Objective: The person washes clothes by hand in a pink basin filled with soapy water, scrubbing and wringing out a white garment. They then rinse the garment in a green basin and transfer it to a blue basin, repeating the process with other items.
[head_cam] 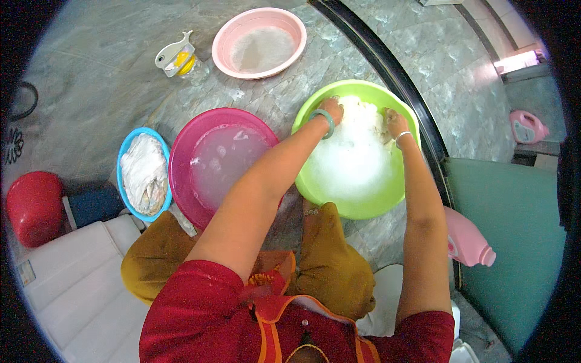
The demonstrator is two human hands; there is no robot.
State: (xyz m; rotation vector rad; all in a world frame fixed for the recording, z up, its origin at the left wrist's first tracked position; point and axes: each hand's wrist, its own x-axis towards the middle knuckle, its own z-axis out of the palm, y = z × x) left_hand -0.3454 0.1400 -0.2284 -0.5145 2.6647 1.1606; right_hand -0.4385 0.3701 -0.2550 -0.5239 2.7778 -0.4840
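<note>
A lime-green plastic basin (317, 190) stands in front of me, holding cloudy, foamy water with strong glare on it. Bunched white cloth (361, 113) lies in its far half, partly washed out by the glare. My left hand (333, 110), below a pale green bangle, grips the cloth's left side with curled fingers. On the right side, my right hand (396, 121), below a silver bangle, has its fingers closed on the same cloth. My fingertips are partly hidden.
A magenta basin (181, 181) of cloudy water sits left, beside a blue basin (120, 159) of white cloth. Beyond are a pink basin (295, 27) and a whale-shaped holder (177, 52). A pink bottle (467, 240) is near my right arm; a dark raised edge (390, 68) curves behind the green basin.
</note>
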